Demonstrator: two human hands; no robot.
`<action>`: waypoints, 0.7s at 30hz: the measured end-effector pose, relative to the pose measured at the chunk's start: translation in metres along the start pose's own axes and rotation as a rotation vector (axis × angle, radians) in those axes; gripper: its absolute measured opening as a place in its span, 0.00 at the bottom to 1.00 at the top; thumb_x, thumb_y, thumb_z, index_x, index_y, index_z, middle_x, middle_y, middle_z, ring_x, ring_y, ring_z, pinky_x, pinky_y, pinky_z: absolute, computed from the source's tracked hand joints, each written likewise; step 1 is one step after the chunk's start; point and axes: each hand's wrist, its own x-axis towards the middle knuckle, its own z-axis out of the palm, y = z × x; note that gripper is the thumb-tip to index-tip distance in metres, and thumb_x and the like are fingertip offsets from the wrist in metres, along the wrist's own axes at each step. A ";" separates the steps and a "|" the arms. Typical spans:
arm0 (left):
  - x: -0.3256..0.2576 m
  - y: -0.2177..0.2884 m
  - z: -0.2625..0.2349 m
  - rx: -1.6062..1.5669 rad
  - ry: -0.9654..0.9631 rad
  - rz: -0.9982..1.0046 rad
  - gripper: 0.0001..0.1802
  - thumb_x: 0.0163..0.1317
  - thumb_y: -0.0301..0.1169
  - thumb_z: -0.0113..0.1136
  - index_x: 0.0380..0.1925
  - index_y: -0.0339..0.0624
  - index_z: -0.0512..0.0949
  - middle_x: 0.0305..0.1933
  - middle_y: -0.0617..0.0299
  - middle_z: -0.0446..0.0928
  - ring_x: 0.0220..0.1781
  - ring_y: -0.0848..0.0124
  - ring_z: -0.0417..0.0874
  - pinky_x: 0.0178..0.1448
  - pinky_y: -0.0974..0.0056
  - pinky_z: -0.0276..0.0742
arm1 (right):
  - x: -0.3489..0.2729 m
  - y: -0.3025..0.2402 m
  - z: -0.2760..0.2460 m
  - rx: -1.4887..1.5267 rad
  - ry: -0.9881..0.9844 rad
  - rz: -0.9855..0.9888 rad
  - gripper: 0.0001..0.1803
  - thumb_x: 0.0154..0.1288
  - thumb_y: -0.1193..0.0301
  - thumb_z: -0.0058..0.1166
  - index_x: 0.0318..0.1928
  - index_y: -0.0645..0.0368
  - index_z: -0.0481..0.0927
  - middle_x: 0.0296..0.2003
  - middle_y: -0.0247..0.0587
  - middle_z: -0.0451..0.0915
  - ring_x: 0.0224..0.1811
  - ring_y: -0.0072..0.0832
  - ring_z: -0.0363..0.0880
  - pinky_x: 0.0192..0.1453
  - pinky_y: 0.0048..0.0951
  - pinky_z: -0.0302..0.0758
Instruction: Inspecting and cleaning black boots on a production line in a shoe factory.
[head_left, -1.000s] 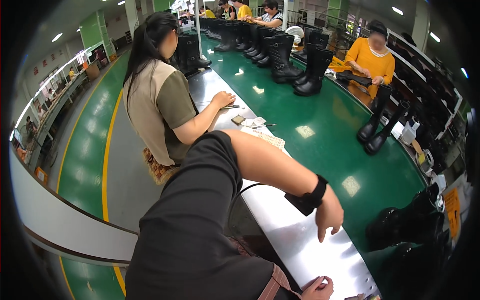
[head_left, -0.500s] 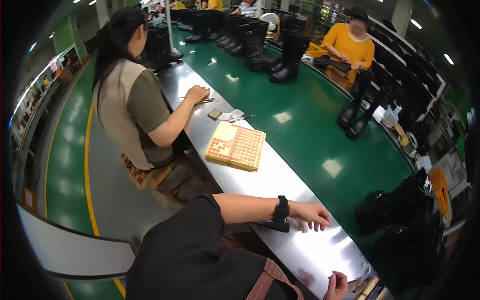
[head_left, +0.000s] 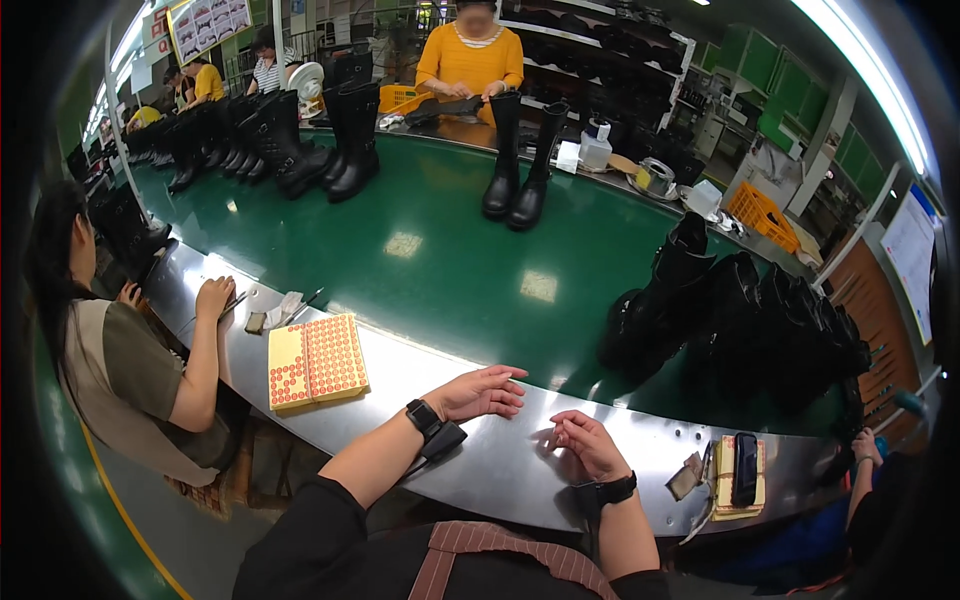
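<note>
My left hand (head_left: 482, 392) rests palm down on the steel ledge (head_left: 520, 470) with fingers spread, holding nothing; a black band with a tag sits on its wrist. My right hand (head_left: 585, 444) lies just to its right on the same ledge, fingers curled loosely, thumb and fingertips pinched together; whether something tiny is between them I cannot tell. A yellow pad of red dot stickers (head_left: 315, 360) lies on the ledge to the left of my left hand.
A green conveyor belt (head_left: 420, 250) carries black boots (head_left: 515, 160), with a cluster of black boots (head_left: 730, 320) close on the right. A seated co-worker (head_left: 120, 360) works at my left. A phone on a yellow pad (head_left: 742, 470) lies at the right.
My view has swung right and up along the belt. My left arm has come down from raised to resting on the ledge, and my right hand has come up onto the ledge beside it.
</note>
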 end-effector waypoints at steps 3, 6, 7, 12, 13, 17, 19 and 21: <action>0.001 0.001 0.001 -0.011 0.015 0.011 0.25 0.75 0.37 0.47 0.66 0.36 0.61 0.52 0.50 0.76 0.51 0.61 0.82 0.60 0.51 0.79 | 0.004 0.010 -0.017 0.291 0.060 -0.089 0.13 0.76 0.68 0.46 0.53 0.63 0.75 0.37 0.33 0.76 0.39 0.21 0.75 0.49 0.28 0.77; 0.000 0.002 0.003 -0.018 0.038 0.000 0.23 0.75 0.37 0.46 0.65 0.36 0.62 0.51 0.50 0.77 0.52 0.60 0.82 0.60 0.50 0.79 | 0.005 0.012 -0.027 0.362 -0.032 -0.127 0.14 0.78 0.69 0.40 0.54 0.63 0.73 0.37 0.35 0.75 0.40 0.24 0.75 0.49 0.30 0.77; 0.000 0.002 0.004 -0.017 0.041 0.010 0.23 0.76 0.37 0.44 0.65 0.36 0.62 0.51 0.50 0.77 0.52 0.60 0.82 0.60 0.50 0.79 | 0.005 0.012 -0.028 0.359 -0.031 -0.117 0.14 0.78 0.69 0.40 0.54 0.63 0.73 0.37 0.35 0.75 0.40 0.24 0.76 0.49 0.30 0.77; 0.003 0.000 0.000 -0.005 0.044 0.039 0.23 0.76 0.37 0.45 0.65 0.36 0.62 0.51 0.48 0.76 0.52 0.59 0.82 0.59 0.48 0.79 | 0.009 0.014 -0.030 0.321 -0.022 -0.133 0.13 0.78 0.68 0.42 0.54 0.62 0.74 0.36 0.34 0.75 0.37 0.23 0.75 0.47 0.29 0.77; 0.003 -0.001 -0.002 -0.013 0.048 0.042 0.24 0.76 0.38 0.45 0.65 0.36 0.62 0.52 0.48 0.76 0.52 0.59 0.81 0.59 0.48 0.79 | 0.009 0.014 -0.030 0.314 -0.001 -0.129 0.14 0.78 0.68 0.42 0.54 0.62 0.74 0.36 0.34 0.75 0.37 0.23 0.74 0.47 0.29 0.77; 0.004 0.000 -0.006 -0.045 0.048 0.032 0.24 0.75 0.40 0.45 0.64 0.37 0.63 0.51 0.49 0.75 0.53 0.58 0.80 0.61 0.47 0.78 | 0.009 0.015 -0.032 0.309 0.001 -0.154 0.14 0.77 0.68 0.43 0.54 0.63 0.73 0.36 0.34 0.74 0.38 0.21 0.74 0.46 0.26 0.77; 0.005 0.002 -0.007 -0.061 0.054 0.010 0.24 0.75 0.40 0.46 0.64 0.38 0.63 0.52 0.49 0.75 0.54 0.58 0.79 0.62 0.47 0.77 | 0.009 0.015 -0.031 0.300 -0.002 -0.150 0.14 0.77 0.68 0.43 0.54 0.63 0.73 0.37 0.34 0.74 0.38 0.21 0.74 0.46 0.26 0.77; 0.006 0.003 -0.007 -0.071 0.043 -0.010 0.25 0.75 0.41 0.46 0.65 0.39 0.63 0.52 0.49 0.74 0.55 0.58 0.79 0.63 0.47 0.77 | 0.009 0.014 -0.031 0.286 -0.004 -0.166 0.14 0.77 0.68 0.44 0.54 0.63 0.73 0.37 0.34 0.74 0.38 0.21 0.74 0.46 0.25 0.77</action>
